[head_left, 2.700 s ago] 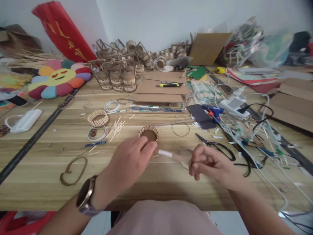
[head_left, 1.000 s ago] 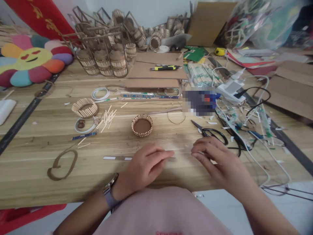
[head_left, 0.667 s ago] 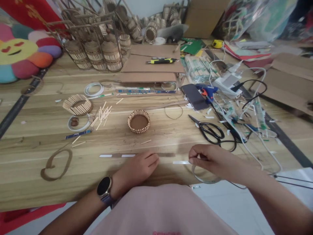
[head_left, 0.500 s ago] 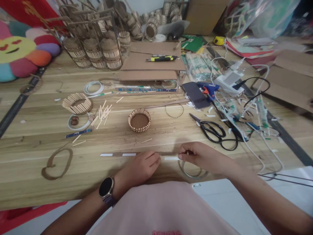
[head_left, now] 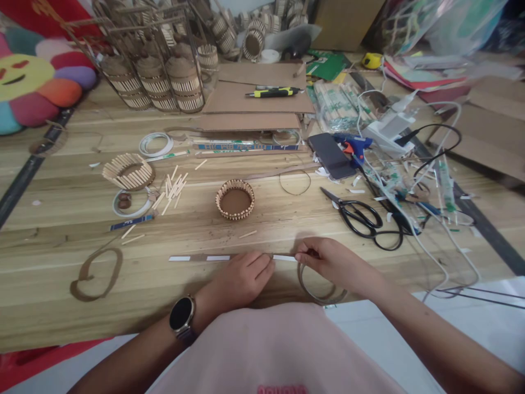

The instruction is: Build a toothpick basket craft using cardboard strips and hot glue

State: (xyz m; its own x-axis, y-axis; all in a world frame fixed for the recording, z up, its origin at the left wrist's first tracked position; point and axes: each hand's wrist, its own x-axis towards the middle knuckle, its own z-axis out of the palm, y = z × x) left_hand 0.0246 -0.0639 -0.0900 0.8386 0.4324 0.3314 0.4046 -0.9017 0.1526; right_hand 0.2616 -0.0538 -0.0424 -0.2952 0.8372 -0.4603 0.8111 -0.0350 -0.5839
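Observation:
A thin brown strip lies across the front of the table, with white pieces of tape spaced along it. My left hand, fingers curled together, presses down on this strip; the fingertips are partly hidden. To its right, my right hand pinches the right end of another white tape piece, which lines up with the strip. Below that hand sits a loose coil of narrow band. A round basket of short sticks with a brown base stands beyond my hands.
Black scissors, a phone and a blue glue gun lie on the right among cables. Loose sticks, a larger stick ring and tape rolls are on the left. Cardboard lies behind.
The white tape piece in my right hand has moved up from just below the strip into line with it. My right hand has shifted slightly left; my left stays pressed down.

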